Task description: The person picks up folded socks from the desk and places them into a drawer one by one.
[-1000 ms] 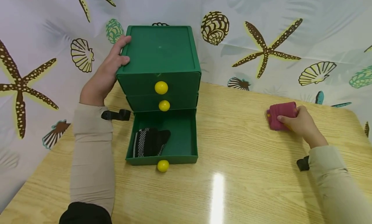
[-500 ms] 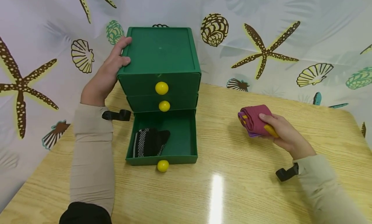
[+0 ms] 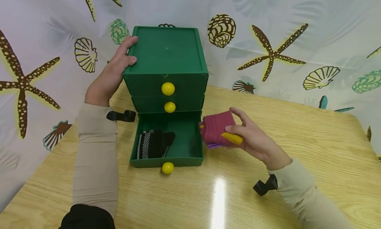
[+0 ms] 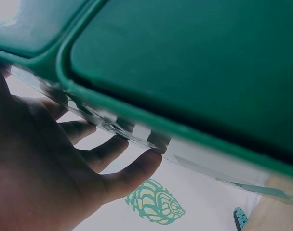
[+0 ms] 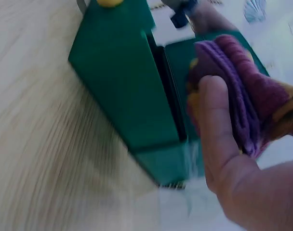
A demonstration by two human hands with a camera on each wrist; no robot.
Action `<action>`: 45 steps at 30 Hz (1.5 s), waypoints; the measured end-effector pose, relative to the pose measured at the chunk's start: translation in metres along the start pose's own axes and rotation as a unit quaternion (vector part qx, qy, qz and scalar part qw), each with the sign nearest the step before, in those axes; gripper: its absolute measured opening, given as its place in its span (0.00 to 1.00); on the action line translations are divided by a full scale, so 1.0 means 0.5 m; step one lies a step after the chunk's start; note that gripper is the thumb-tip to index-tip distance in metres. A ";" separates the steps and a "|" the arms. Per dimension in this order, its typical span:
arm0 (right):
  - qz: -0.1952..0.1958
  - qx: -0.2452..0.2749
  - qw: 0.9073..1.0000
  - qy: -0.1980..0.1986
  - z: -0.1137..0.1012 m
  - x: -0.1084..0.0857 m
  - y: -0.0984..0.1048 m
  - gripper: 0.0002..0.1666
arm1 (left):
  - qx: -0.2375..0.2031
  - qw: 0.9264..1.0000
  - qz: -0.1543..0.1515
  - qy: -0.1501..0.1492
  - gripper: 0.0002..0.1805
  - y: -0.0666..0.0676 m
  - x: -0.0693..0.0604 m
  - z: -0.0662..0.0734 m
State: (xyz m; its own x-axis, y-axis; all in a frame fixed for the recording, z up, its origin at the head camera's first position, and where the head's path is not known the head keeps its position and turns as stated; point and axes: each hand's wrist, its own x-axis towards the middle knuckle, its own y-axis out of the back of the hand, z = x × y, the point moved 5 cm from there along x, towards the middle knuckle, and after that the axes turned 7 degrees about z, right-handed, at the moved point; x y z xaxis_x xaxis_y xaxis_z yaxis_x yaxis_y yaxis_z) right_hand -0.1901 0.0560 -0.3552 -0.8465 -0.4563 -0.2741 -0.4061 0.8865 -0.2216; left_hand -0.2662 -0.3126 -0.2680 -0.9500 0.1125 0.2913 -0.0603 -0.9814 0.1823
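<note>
A green chest of drawers (image 3: 166,85) has yellow knobs, and its bottom drawer (image 3: 188,141) is pulled out. Folded black socks (image 3: 154,143) with white patterning lie in that drawer's left part. My left hand (image 3: 110,73) rests along the chest's upper left side, thumb and a fingertip at the top edge. In the left wrist view its fingers (image 4: 132,175) reach along the chest's side wall. My right hand (image 3: 257,138) pinches a folded maroon sock bundle (image 3: 218,126) with yellow and purple parts, just off the drawer's right wall. The right wrist view shows its purple layers facing the fingers.
Everything stands on a light wood table (image 3: 312,133), with bare wood right of the chest. A white cloth (image 3: 184,7) printed with starfish and shells hangs behind. The two upper drawers (image 3: 148,87) are closed.
My right hand has lifted the maroon sock bundle from the table's right side and carried it left to the open drawer. The left hand has stayed on the chest.
</note>
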 end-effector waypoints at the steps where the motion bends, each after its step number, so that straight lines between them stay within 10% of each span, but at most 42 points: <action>1: 0.002 -0.015 1.000 0.005 -0.001 0.004 -0.017 0.43 | 0.001 1.000 0.000 0.001 0.36 -0.001 0.001 0.000; 7: 0.031 -0.173 0.982 0.066 -0.004 0.039 -0.100 0.35 | 0.006 1.000 0.004 0.013 0.37 -0.008 0.005 0.000; 14: 0.066 -0.398 0.908 0.116 -0.004 0.068 -0.160 0.30 | 0.003 1.000 -0.004 0.001 0.37 -0.021 0.011 0.008; 16: 0.059 -0.398 0.909 0.110 0.001 0.074 -0.164 0.29 | 0.003 1.000 -0.006 0.001 0.37 -0.024 0.013 0.009; 22: 0.020 -0.307 0.951 0.044 0.013 0.080 -0.156 0.29 | 0.012 1.000 -0.007 0.001 0.36 -0.025 0.016 0.011; 27: 0.043 -0.356 0.931 0.069 -0.011 0.061 -0.150 0.29 | 0.012 1.000 -0.003 -0.003 0.36 -0.021 0.012 0.012; 33: 0.160 -0.438 0.867 0.177 -0.069 0.019 -0.152 0.21 | 0.007 1.000 -0.002 -0.005 0.37 -0.018 0.008 0.011; 38: 0.101 -0.519 0.815 0.237 -0.064 0.001 -0.219 0.17 | 0.012 1.000 0.005 0.007 0.36 -0.010 0.005 0.010; 45: 0.058 -0.709 0.653 0.259 -0.003 0.014 -0.311 0.15 | 0.013 1.000 0.009 0.007 0.36 -0.004 -0.004 0.007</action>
State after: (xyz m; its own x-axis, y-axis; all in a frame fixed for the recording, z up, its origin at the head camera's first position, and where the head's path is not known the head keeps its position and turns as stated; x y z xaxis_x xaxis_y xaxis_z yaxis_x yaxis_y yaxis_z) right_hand -0.1333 -0.0848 -0.3210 -0.7539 -0.6179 0.2232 0.0721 0.2598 0.9630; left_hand -0.2629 -0.3103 -0.2658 -0.9548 0.0934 0.2823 -0.0359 -0.9787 0.2023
